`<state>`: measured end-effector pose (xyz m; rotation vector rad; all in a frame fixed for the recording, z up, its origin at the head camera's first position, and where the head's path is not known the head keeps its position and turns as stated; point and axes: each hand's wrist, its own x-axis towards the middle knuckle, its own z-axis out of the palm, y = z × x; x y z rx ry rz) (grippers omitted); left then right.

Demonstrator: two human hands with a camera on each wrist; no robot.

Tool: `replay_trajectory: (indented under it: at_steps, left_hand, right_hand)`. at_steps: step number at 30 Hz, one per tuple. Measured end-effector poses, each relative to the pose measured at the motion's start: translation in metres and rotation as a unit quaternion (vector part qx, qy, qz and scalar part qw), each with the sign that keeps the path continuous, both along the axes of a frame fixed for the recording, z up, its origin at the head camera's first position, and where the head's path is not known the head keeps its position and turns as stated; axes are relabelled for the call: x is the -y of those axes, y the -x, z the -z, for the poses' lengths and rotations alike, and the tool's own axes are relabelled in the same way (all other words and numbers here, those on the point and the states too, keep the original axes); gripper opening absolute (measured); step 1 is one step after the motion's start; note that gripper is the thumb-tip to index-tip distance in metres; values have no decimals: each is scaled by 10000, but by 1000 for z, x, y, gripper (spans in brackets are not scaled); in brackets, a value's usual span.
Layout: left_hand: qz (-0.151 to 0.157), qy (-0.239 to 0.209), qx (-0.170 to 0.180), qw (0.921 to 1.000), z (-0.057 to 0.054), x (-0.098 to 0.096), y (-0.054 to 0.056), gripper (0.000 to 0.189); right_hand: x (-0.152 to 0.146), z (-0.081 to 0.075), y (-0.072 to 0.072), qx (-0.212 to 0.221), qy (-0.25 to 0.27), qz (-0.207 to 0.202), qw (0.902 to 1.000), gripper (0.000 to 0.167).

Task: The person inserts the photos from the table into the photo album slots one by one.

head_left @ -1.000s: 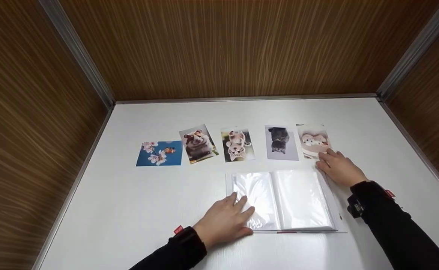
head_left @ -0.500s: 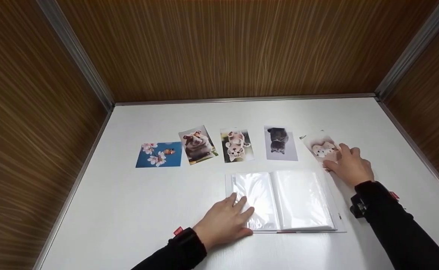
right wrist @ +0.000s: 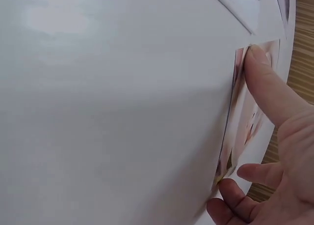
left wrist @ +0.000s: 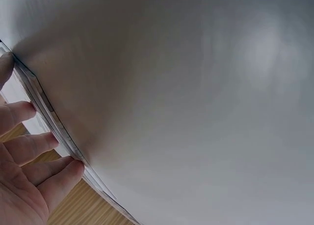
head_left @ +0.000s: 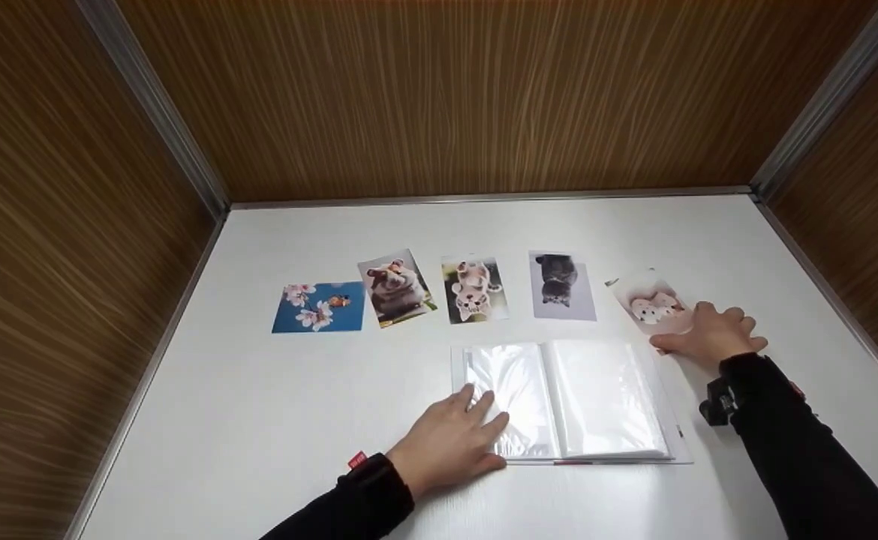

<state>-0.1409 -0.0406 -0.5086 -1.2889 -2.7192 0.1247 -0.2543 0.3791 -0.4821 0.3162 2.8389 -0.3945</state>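
Observation:
My left hand (head_left: 450,439) rests with spread fingers on the left page of an open photo album (head_left: 608,405), which has glossy clear pockets. In the left wrist view its fingertips lie along the album's edge. At the far right, my right hand (head_left: 717,337) holds a photo of two small pale animals (head_left: 653,306) by its near end, thumb at one corner and curled fingers at the other. The right wrist view shows this photo (right wrist: 243,122) bowed between thumb and fingers, close over the table.
Beyond the album, several other photos lie on the white table (head_left: 206,420): a grey kitten (head_left: 559,289), a pale kitten (head_left: 473,291), a hamster (head_left: 396,289) and blossoms on blue (head_left: 319,307). Wood-grain panels (head_left: 484,97) enclose the table's back and sides.
My right hand has drawn the pale animals' photo rightward and toward me, turning it askew and taking it by its near end. The left hand and album stay put.

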Motion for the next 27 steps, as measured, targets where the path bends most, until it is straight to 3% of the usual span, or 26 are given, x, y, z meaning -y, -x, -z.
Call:
replay_trajectory:
  at_steps: [8, 13, 16, 20, 24, 27]
  left_hand:
    - [-33, 50, 34, 10000, -1, 0, -1, 60]
    - [-32, 47, -17, 10000, -2, -1, -1, 61]
    - [-40, 65, 26, 10000, -2, 0, -1, 61]
    - [-56, 103, 105, 9999, -2, -1, -1, 61]
    - [-79, 138, 146, 9998, -4, -1, -1, 62]
    - [-110, 166, 187, 9996, -5, -1, -1, 62]
  right_hand:
    - [-4, 0, -5, -140, 428, 105, 9989, 107]
    - [-5, 4, 0, -457, 767, 290, 9956, 96]
    - [-2, 6, 5, -890, 1267, 191, 9878, 81]
    - [0, 4, 7, -1542, 1922, 119, 9691, 59]
    - [2, -1, 4, -2038, 2043, 220, 9572, 43]
    - [1, -2, 1, -2213, 1998, 204, 9543, 39]
